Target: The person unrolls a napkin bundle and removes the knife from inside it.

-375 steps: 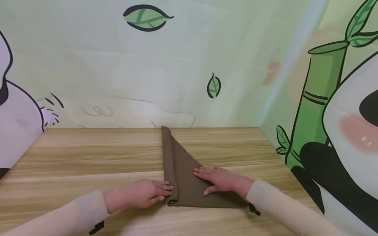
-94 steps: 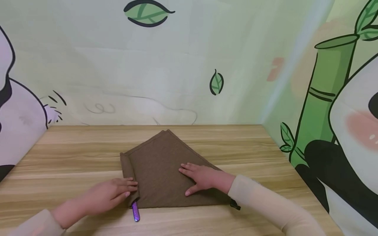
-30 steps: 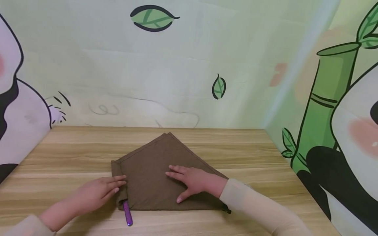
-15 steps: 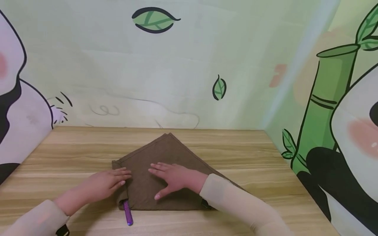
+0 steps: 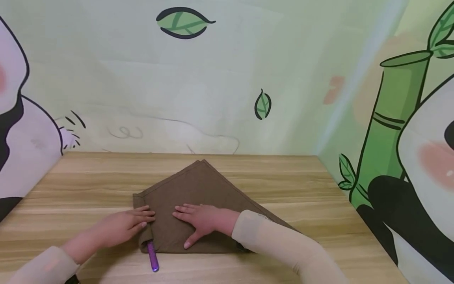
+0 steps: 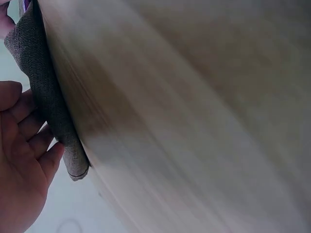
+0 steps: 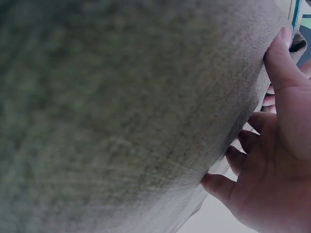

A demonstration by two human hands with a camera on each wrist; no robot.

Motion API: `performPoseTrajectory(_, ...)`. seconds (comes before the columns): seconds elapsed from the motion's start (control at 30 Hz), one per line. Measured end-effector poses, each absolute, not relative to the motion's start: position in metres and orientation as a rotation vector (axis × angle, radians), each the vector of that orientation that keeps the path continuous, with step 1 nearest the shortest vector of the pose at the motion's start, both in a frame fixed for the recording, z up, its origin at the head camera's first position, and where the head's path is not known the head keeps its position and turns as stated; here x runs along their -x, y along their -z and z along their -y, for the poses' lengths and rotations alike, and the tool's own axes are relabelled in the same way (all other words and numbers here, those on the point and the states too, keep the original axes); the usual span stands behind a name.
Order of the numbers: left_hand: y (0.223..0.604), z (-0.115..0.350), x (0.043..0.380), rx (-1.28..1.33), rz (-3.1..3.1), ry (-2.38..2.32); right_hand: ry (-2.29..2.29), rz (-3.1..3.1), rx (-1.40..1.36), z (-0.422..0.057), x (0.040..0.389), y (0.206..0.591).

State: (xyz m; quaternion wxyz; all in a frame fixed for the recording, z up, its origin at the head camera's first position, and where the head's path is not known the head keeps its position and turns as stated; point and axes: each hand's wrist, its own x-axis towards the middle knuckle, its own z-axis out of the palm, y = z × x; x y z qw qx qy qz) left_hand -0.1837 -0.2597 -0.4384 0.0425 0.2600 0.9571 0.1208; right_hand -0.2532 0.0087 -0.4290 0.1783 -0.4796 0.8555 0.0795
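Head view: one wood-grain surface (image 5: 269, 173) meets one printed backdrop (image 5: 106, 47) along its far edge. Printed on the backdrop: two separate leaves, one large (image 5: 182, 23) and one small (image 5: 263, 104); one bamboo stalk (image 5: 393, 110) at right; two partly visible pandas, one per side, the left panda (image 5: 39, 134) and the right panda (image 5: 432, 110). One faint looped scribble (image 5: 125, 133) spells nothing legible. One reddish mark (image 5: 334, 90) is too blurred to read.

One brown cloth (image 5: 198, 189) lies on the middle of the surface, its left edge rolled. One purple rod (image 5: 153, 256) projects from the near end of that roll. Two hands contact the cloth. Left hand (image 5: 117, 228): fingers extended, resting across the roll. Right hand (image 5: 203, 221): fingers extended, thumb spread, resting on the flat part. Two pale sleeves cover the arms, left sleeve (image 5: 46, 268) and right sleeve (image 5: 280, 236); the dark marking on the latter is too small to read.

Left wrist view: left fingers, slightly bent, touch the roll's side.

Right wrist view: right fingers and thumb, spread apart, touch the cloth.
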Motion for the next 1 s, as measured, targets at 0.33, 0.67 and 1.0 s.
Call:
performPoseTrajectory(0.33,0.442,0.273,0.174,-0.820,-2.998,-0.325,-0.199,-2.402,1.366,-0.007,0.251,0.430)
performPoseTrajectory(0.67,0.435,0.282,0.165,-0.814,-3.058,-0.348,-0.188,-2.408,1.332,-0.013,0.250,0.426)
performPoseTrajectory(1.0,0.440,0.297,0.158,-0.774,-3.107,-0.376,-0.156,-2.408,1.341,-0.011,0.252,0.429)
